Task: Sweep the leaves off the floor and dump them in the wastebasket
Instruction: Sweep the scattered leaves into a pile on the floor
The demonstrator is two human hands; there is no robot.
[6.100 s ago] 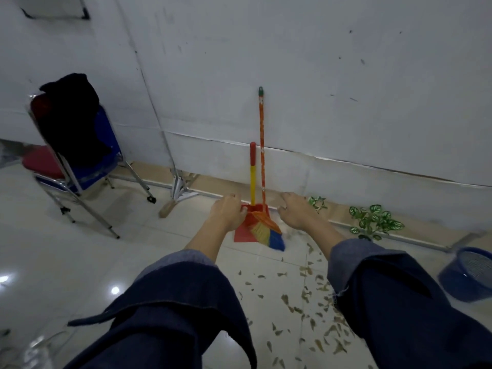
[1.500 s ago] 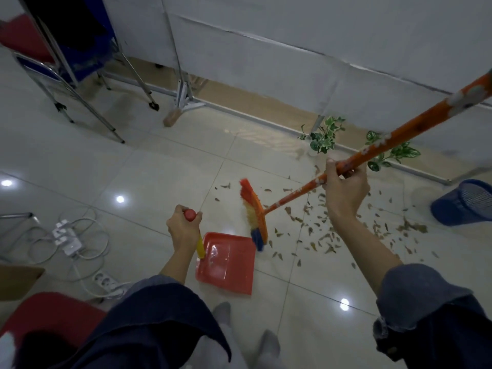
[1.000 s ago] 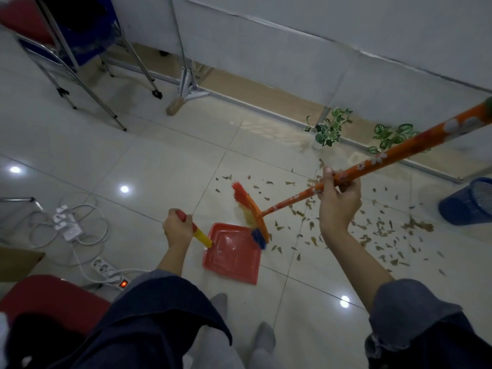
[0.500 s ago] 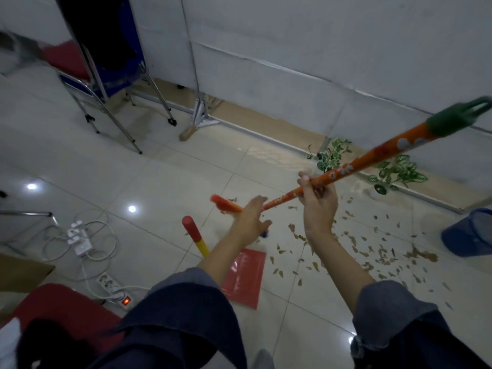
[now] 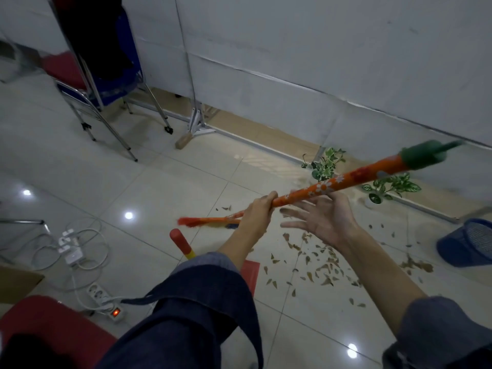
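Note:
My left hand (image 5: 257, 213) grips the orange flowered broom handle (image 5: 343, 179), which is lifted off the floor and slants up to the right, ending in a green cap. The broom head (image 5: 205, 222) hangs in the air left of that hand. My right hand (image 5: 323, 218) is open, palm up, just under the handle and not gripping it. The red dustpan (image 5: 250, 270) lies on the floor, mostly hidden by my left sleeve, with its red and yellow handle (image 5: 182, 245) sticking up. Dry brown leaves (image 5: 316, 265) are scattered over the tiles. A blue mesh wastebasket (image 5: 466, 246) lies tipped at the right edge.
Two small potted plants (image 5: 324, 163) stand by the white wall. A folding chair (image 5: 95, 75) with dark clothes is at the back left. A power strip and white cables (image 5: 103, 296) lie on the floor at left. A red seat (image 5: 48, 328) fills the bottom left corner.
My left hand let go of the dustpan handle and took hold of the broom handle. My right hand released the broom and opened. The broom rose off the floor.

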